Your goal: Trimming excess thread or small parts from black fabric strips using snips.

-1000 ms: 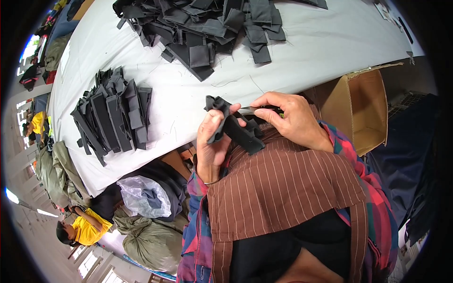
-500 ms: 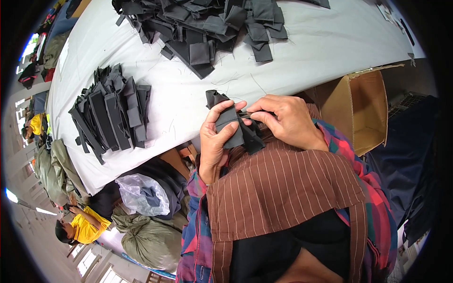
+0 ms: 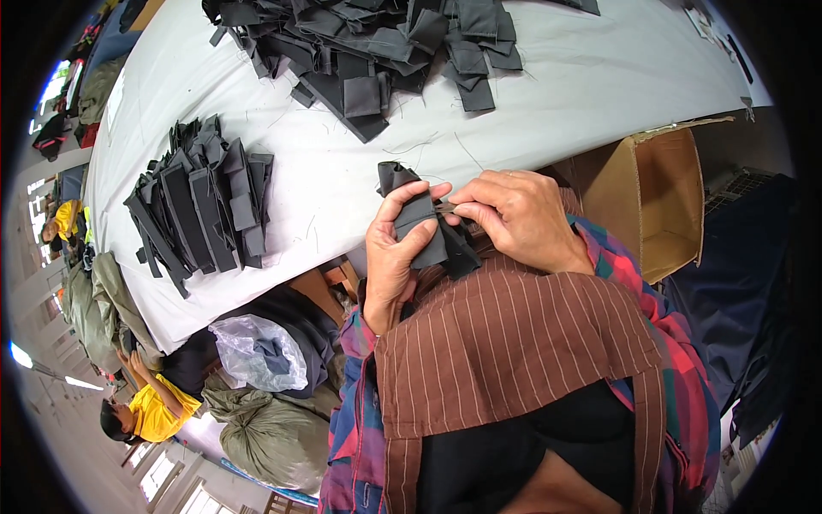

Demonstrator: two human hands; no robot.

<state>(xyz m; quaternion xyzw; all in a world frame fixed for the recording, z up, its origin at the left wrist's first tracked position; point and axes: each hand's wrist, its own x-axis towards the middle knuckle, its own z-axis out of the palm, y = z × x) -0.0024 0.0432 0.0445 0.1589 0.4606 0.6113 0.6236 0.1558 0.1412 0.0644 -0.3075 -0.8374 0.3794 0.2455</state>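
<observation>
left hand [image 3: 396, 257] now wraps the dark fabric piece [image 3: 421, 227] | right hand [image 3: 514, 214] pinching its edge | piece pulled closer, folded up since earlier

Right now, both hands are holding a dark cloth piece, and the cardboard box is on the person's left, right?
Not quite. Both hands do hold the dark cloth piece, but the head view shows the cardboard box on the person's right, not left.
</observation>
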